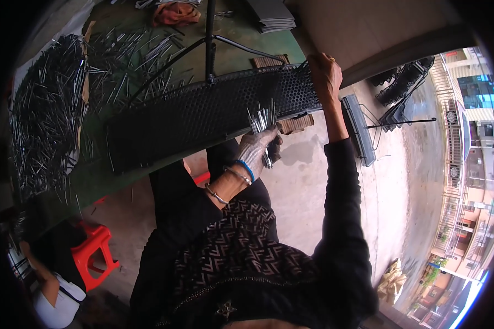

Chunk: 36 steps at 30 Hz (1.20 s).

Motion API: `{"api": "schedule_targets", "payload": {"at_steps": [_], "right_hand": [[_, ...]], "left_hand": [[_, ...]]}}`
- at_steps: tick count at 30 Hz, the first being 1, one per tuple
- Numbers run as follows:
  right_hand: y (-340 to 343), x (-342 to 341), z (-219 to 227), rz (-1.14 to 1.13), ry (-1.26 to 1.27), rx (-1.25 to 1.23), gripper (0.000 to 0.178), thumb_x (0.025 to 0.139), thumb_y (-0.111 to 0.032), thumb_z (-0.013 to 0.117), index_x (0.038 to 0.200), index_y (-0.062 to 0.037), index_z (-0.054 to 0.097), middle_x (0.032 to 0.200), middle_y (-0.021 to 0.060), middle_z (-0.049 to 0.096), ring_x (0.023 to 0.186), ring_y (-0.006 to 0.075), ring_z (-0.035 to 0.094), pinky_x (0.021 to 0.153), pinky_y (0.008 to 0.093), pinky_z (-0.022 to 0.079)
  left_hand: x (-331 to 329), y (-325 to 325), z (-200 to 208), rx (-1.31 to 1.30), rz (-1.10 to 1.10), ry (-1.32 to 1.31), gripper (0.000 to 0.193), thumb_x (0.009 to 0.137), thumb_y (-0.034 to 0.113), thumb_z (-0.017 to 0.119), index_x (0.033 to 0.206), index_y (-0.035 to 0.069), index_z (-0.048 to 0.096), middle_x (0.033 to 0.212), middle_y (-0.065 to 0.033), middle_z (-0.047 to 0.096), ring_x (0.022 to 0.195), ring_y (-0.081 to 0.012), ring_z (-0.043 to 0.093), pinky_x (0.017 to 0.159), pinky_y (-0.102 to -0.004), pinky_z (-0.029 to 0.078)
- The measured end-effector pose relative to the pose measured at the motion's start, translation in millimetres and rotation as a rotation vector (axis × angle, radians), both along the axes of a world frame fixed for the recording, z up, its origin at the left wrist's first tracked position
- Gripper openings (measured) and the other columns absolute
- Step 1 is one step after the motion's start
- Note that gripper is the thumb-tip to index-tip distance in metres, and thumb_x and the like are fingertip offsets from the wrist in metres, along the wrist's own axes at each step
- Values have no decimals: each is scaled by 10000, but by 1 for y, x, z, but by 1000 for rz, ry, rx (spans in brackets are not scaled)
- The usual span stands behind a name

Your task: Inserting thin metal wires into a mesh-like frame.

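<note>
A long black perforated metal panel lies across the green tabletop's front edge, its holes in close rows. My right hand is bare and closed at the panel's right end; its fingertips are partly hidden. Below the panel's front edge, my left hand, in a pale, dirty glove, grips a bundle of thin metal rods. The rods stick out above and below the fist. A black metal stand with thin legs rises behind the panel, its foot close to the panel's back edge.
Loose rods and a dense heap of dark rods cover the table's left part. An orange-red cloth and stacked grey sheets lie at the back. Black racks stand right, a red stool lower left, beside another person's arm.
</note>
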State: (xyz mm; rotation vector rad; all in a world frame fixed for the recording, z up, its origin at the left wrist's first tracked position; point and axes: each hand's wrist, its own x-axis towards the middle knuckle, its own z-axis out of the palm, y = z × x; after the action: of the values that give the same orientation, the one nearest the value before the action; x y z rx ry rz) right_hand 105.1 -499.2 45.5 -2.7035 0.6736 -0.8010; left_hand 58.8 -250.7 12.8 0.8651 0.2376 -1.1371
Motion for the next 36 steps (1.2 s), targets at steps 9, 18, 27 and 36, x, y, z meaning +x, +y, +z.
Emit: {"api": "schedule_targets", "payload": {"at_steps": [9,18,27,36], "right_hand": [[0,2,-7,-35,10,-66,194,864,-275,557,935,-159,696,939,150,597,894,344,602,747,437,469],[2,-15,-6,-46,72,-166,288,856,-356,594,913,-97,707,948,182,617,878,348,608,757,437,476],[71,-70,17,514,208,1038,254,861,-163,677,994,53,660,808,54,652,750,108,610,678,239,477],[66,-84,18,412,191,1160,241,885,-155,641,985,64,647,773,85,659,682,128,635,645,240,513]], "left_hand": [[3,0,9,18,20,-13,176,923,230,587,996,71,597,734,-23,604,570,-125,556,502,-261,483],[6,-1,16,-17,-7,-21,210,933,235,571,1035,52,595,750,-19,615,591,-113,569,508,-246,483],[9,-5,12,134,-61,-46,210,885,250,637,981,65,664,818,-51,681,667,-118,642,524,-234,471],[8,0,14,61,-165,-95,253,883,265,637,1033,61,656,896,-59,699,762,-134,659,560,-230,451]]}}
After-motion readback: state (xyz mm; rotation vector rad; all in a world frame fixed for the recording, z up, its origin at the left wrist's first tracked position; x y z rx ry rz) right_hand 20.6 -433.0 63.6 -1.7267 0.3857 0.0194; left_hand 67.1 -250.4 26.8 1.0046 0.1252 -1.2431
